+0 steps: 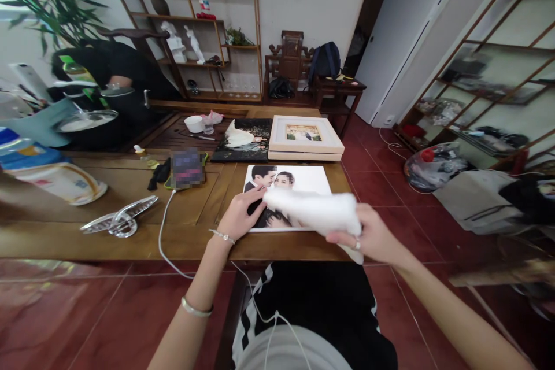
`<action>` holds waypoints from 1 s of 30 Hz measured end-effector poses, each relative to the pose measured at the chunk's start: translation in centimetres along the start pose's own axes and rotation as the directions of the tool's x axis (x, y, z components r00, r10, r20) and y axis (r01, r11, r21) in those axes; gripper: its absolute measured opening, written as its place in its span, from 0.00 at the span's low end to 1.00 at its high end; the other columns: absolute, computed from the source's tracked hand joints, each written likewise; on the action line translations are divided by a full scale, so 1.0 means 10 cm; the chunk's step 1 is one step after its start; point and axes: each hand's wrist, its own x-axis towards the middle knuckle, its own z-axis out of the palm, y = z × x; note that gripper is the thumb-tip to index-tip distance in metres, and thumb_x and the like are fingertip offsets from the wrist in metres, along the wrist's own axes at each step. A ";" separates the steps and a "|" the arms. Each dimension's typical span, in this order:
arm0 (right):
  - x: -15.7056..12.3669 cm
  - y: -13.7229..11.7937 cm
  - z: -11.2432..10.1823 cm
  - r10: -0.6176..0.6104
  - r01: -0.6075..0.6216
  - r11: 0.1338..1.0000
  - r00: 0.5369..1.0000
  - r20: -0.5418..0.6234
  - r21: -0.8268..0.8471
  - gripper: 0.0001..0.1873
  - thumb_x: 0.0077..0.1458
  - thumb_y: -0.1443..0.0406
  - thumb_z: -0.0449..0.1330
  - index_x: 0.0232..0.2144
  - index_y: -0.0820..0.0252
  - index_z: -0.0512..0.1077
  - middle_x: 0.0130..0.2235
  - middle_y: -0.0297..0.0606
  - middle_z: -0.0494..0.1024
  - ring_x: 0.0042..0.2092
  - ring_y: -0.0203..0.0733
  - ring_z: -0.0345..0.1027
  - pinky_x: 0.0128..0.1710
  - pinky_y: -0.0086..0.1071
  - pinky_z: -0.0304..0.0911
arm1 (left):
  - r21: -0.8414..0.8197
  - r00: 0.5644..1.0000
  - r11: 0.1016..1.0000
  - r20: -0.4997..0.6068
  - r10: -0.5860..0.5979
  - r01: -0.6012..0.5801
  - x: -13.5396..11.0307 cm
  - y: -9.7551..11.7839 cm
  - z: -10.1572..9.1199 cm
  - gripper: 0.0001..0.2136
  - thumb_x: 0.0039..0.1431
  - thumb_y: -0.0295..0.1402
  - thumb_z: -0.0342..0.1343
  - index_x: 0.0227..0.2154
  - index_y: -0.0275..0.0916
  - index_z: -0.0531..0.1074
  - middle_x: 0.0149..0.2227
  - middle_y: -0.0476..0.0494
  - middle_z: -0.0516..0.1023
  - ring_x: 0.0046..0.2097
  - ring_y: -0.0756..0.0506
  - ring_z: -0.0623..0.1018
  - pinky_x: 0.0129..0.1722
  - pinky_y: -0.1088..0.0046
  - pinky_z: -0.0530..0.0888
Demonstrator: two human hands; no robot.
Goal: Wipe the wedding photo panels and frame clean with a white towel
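Note:
A photo panel [310, 178] showing a couple on a white background lies at the table's front edge. My right hand [373, 236] grips one end of a folded white cloth [314, 212], blurred by motion, which hides part of the panel. My left hand [243, 210] rests at the panel's left side, fingers stretched out and thumb apart. Its fingertips are near the cloth's left end; whether they touch it I cannot tell. Behind the panel stand a dark photo panel [236, 153] with a white dress and a stack of pale picture frames [278, 137].
On the wooden table [208, 247] to the left are a phone [188, 167] with a white cable, a silver metal ornament [124, 217], and a large plastic bottle [56, 176]. A white bowl [195, 124] sits farther back. Another person's dark sleeve [143, 72] shows at the far left.

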 end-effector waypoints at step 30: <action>0.80 0.66 0.27 -0.050 0.223 0.836 0.941 0.335 -0.502 0.23 0.47 0.80 0.54 0.43 0.61 0.74 0.47 0.47 0.75 0.47 0.49 0.69 0.44 0.37 0.63 | 0.005 1.000 1.000 -0.029 -0.002 0.002 -0.02 -0.02 0.02 0.13 0.60 0.35 0.54 0.45 0.38 0.76 0.50 0.40 0.78 0.55 0.40 0.74 0.57 0.60 0.70</action>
